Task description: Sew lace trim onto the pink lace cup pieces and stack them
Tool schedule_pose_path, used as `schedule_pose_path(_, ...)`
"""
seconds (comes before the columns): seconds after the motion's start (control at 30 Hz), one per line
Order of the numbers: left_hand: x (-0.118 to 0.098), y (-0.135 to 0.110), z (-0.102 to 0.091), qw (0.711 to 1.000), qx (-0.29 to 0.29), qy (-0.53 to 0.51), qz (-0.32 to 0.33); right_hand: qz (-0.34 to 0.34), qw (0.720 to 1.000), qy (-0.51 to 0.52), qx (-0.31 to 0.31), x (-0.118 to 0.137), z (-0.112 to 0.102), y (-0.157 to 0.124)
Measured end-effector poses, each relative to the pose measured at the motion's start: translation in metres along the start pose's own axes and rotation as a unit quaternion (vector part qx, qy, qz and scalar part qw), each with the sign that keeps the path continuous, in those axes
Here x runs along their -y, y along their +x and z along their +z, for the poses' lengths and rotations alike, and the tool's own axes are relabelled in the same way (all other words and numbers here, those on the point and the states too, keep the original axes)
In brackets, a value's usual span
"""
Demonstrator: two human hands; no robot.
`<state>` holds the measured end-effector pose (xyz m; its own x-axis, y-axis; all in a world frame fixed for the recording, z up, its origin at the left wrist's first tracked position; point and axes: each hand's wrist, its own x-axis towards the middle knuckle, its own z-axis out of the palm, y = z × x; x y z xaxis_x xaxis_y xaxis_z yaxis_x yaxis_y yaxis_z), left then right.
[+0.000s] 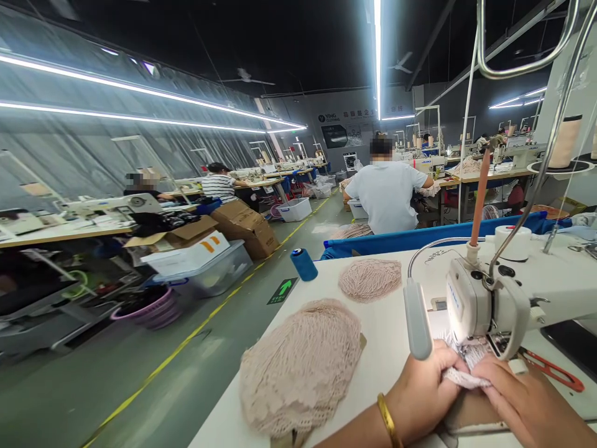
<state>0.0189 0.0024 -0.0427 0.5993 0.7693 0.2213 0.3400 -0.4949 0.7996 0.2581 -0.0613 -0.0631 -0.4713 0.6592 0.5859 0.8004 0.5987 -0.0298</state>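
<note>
A white sewing machine (471, 305) stands at the right, its lamp (417, 320) lighting the spot under its head. Below the needle area lies a piece of pale lace fabric (459, 377). My left hand (422, 389) pinches the lace from the left, a gold bangle on its wrist. From the right, my right hand (517, 392) grips the same lace with thumb and fingers. The needle itself is hidden behind the machine head and hands. Left of the machine, a large pile of beige lace pieces (301, 367) and a smaller lace pile (370, 280) lie on the table.
A blue thread cone (304, 264) stands at the table's far left corner. Orange-handled thread snips (555, 370) and a dark phone-like slab (571, 345) lie right of the machine. Ahead, a person in a white shirt (385, 193) sits beyond a blue cloth trough (433, 236). Boxes line the aisle.
</note>
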Motion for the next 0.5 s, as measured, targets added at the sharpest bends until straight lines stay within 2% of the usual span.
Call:
schedule_pose_path(0.2,0.003,0.006,0.0,0.999,0.029,-0.02,-0.015,0.119,0.988,0.096,-0.008,0.004,0.001,0.007)
schedule_pose_path(0.4,-0.003,0.004,0.006,0.997,0.006,-0.019,-0.08,0.109,0.989,0.096,-0.013,0.006,0.006,0.002)
schedule_pose_path(0.5,-0.007,0.001,0.009,0.998,-0.02,-0.02,-0.06,0.105,0.991,0.081,0.008,0.008,0.007,0.002)
